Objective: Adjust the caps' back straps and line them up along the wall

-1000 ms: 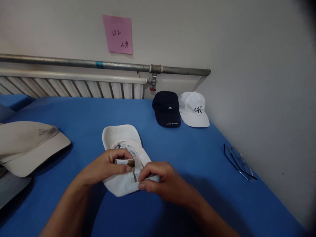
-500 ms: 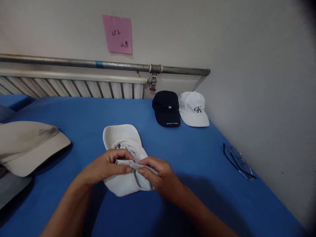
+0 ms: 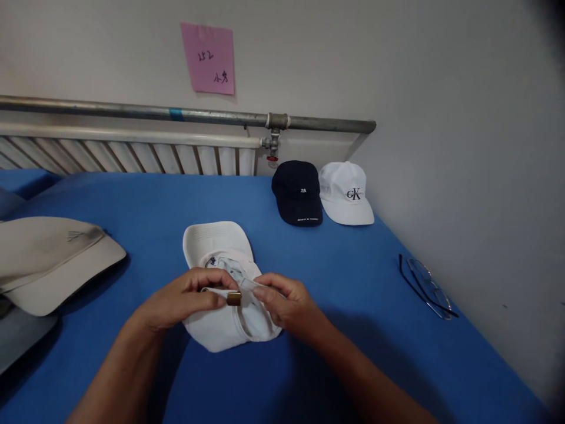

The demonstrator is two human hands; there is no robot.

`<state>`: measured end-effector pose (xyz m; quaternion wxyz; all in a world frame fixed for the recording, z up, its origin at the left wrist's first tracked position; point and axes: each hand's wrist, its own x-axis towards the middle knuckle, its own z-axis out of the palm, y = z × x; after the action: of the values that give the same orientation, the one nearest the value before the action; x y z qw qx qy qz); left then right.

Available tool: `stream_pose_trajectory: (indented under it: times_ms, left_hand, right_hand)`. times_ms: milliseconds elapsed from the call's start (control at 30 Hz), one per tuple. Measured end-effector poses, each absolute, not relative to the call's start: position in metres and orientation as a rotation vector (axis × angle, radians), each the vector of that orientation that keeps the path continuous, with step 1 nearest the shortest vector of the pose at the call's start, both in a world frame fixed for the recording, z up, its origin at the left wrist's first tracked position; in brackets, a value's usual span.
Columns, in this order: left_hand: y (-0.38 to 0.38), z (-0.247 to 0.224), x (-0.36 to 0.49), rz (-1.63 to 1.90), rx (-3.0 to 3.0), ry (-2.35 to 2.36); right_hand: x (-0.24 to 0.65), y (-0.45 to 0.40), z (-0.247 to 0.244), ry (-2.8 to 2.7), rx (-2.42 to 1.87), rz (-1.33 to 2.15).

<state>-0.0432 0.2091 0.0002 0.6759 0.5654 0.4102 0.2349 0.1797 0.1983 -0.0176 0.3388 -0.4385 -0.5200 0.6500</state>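
Note:
A white cap [image 3: 218, 330] lies upside down on the blue surface, its brim pointing away from me and its inside showing. My left hand [image 3: 188, 297] pinches the left part of the cap's back strap, beside a brass-coloured buckle [image 3: 233, 298]. My right hand [image 3: 285, 300] pinches the other strap part [image 3: 249, 284] between thumb and fingers. The strap's free end sits just right of the buckle, apart from it.
A navy cap [image 3: 296, 191] and a white cap with black letters [image 3: 346, 194] stand at the back. Glasses [image 3: 428, 288] lie at the right. A beige cap [image 3: 53, 259] overlaps a grey one [image 3: 26, 335] at the left. Behind is a radiator [image 3: 176, 158].
The strap parts, which overlapped between my hands, are now apart. The brass-coloured buckle has come into full view, and my right hand has shifted slightly up and right.

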Motion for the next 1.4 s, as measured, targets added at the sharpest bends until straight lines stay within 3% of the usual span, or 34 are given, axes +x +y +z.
stream_pose_trajectory:
  times_ms: [1400]
  left_hand:
    - [0.21, -0.002, -0.041, 0.548, 1.285, 0.804]
  right_hand:
    - [0.188, 0.206, -0.028, -1.497, -0.852, 2.033]
